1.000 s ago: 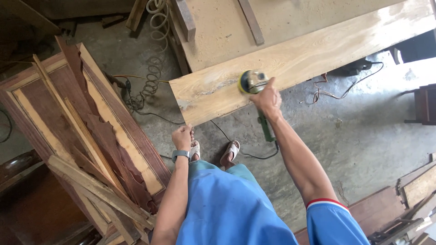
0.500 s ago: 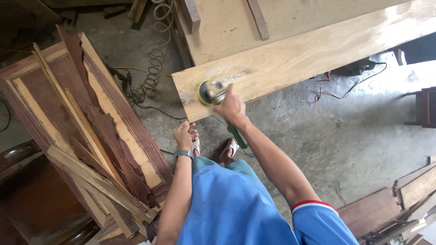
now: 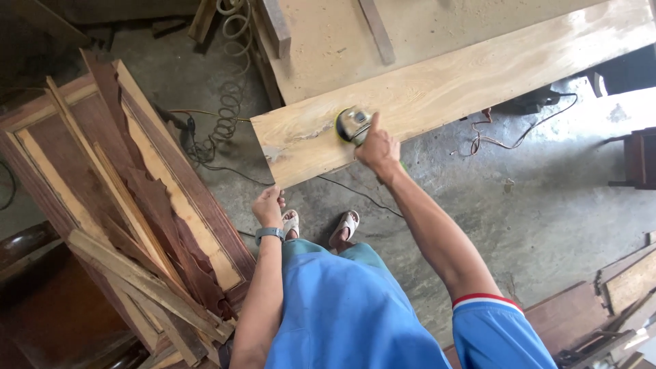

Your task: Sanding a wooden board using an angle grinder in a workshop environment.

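The right hand (image 3: 378, 148) is wrapped tight around a green power sander (image 3: 353, 125), whose yellow-rimmed disc presses flat on the pale plank (image 3: 478, 68) near its left end, just inside the near edge. The left hand (image 3: 267, 206) hangs loosely curled, holding nothing, just below the plank's near-left corner.

No packages, labels, signs or screens on show

The one thing that comes near — a grey wristwatch (image 3: 269, 233) on the left wrist — shows only its band and case edge, its face turned too far to make out; nothing else in this dusty workshop carries a wrapper, a sticker, a sign or a display.
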